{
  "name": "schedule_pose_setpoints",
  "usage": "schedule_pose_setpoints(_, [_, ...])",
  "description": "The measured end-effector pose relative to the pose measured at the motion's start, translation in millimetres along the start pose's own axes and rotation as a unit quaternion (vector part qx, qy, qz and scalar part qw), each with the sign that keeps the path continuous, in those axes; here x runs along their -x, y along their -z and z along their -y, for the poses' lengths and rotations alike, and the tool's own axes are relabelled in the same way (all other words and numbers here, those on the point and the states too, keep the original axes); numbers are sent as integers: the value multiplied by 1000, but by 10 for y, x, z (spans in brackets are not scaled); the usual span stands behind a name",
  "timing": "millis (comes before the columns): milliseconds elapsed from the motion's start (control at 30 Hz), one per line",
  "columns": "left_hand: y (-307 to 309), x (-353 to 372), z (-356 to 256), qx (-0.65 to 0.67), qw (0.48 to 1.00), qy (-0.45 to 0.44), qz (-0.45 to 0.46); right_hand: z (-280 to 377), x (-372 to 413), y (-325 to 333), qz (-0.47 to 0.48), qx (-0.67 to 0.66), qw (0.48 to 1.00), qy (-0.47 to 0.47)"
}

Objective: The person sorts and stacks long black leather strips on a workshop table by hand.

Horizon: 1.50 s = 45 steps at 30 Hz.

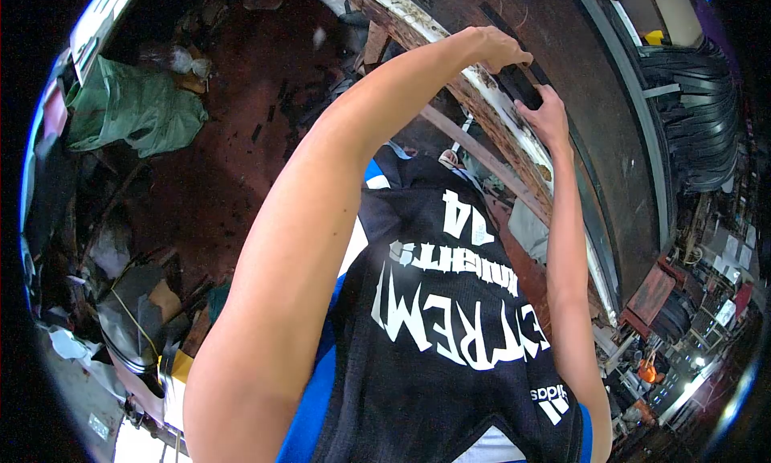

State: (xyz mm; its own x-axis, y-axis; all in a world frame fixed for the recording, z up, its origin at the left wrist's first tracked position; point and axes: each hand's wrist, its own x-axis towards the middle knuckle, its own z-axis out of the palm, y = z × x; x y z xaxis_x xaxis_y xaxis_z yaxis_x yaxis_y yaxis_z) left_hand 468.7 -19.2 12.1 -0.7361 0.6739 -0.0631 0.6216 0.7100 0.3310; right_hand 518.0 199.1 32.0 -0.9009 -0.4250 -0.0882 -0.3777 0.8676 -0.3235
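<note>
Dark strip [520, 85] on the desk [598, 69], near its worn edge, both grips closed on it: left hand [496, 50], right hand [549, 118]. Black bands [700, 101] stacked beyond; green sack [136, 106] on reddish floor [241, 182].

Both bare arms reach forward.
Left hand [499, 50] curls downward; right hand [548, 116] bends inward nearby, thumb apart.

Exposure's OK mid-view for me, but the floor [249, 134] is dim w/ soft shadows. Daylight-like glare blows out the btm-L opening [144, 444]; small lamps [699, 361] flare btm R. Wide-angle distortion bends the edges, w/ blk corners & blue fringing. Shirt print [458, 334] reads fairly sharp; bkgd detail's soft, a bit grainy.
</note>
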Motion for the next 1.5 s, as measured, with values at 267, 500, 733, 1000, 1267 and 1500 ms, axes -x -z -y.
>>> schedule_pose_setpoints(267, [611, 428, 431, 39, 985, 120, -115, 151, 87, 63, -74, -56, 994, 49])
schedule_pose_setpoints(500, [967, 588, 1018, 104, 952, 198, -211, 173, -47, 38, -114, -55, 986, 112])
schedule_pose_setpoints(733, [829, 473, 1359, 3, 953, 271, -133, 145, -42, -5, -129, -82, 980, 129])
schedule_pose_setpoints(1000, [584, 328, 1304, -15, 896, 389, -213, 98, -35, -98, -152, -169, 965, 130])
schedule_pose_setpoints(1267, [295, 230, 1324, -95, 878, 431, -184, 59, -15, -189, -138, -202, 962, 119])
schedule_pose_setpoints(1500, [894, 779, -182, 125, 865, 438, -213, 124, -13, -169, -163, -205, 960, 101])
